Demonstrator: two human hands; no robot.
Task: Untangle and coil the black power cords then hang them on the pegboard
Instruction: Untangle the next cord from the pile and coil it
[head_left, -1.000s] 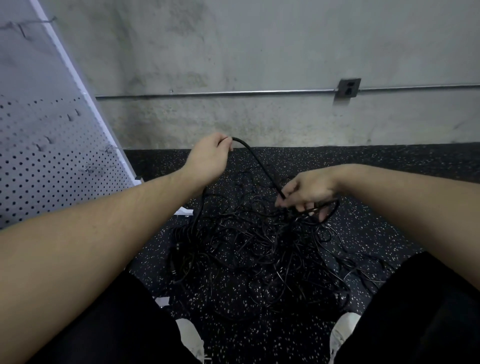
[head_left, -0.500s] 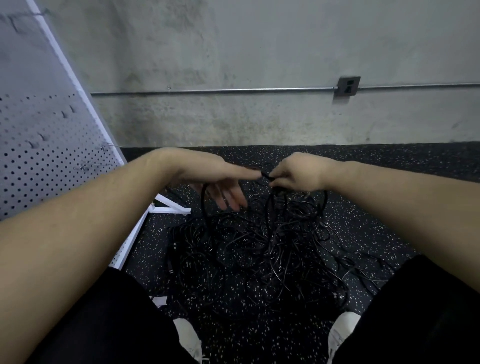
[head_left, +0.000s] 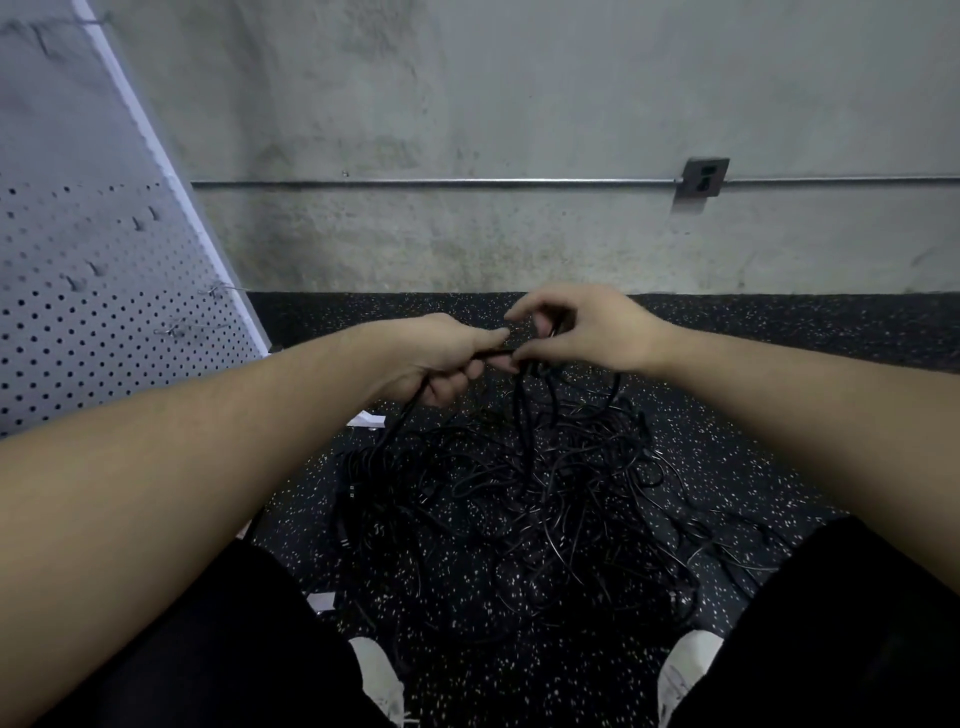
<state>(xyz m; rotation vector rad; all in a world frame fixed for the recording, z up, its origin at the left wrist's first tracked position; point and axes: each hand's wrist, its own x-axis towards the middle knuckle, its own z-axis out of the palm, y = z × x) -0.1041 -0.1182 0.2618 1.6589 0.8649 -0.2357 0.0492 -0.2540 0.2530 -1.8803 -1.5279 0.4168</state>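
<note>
Cords, black, power type (head_left: 519, 499): one tangled heap on the speckled black rubber floor (head_left: 779, 395), between the person's two white shoes (head_left: 382, 675) and the concrete wall (head_left: 519, 104). Several strands rise from the heap to the hands. Left hand (head_left: 441, 356): fingers curled round a cord strand, which trails down from the palm to the heap. Right hand (head_left: 587, 327): thumb and fingers pinching the same stretch of cord just beside the left fingertips; hands nearly touching, raised above the heap. Pegboard (head_left: 93, 312): white, perforated, leaning at left, with several metal hooks (head_left: 182, 327); none carries a cord. Wall fittings: horizontal metal conduit (head_left: 415, 182) and grey outlet box (head_left: 704, 177).
</note>
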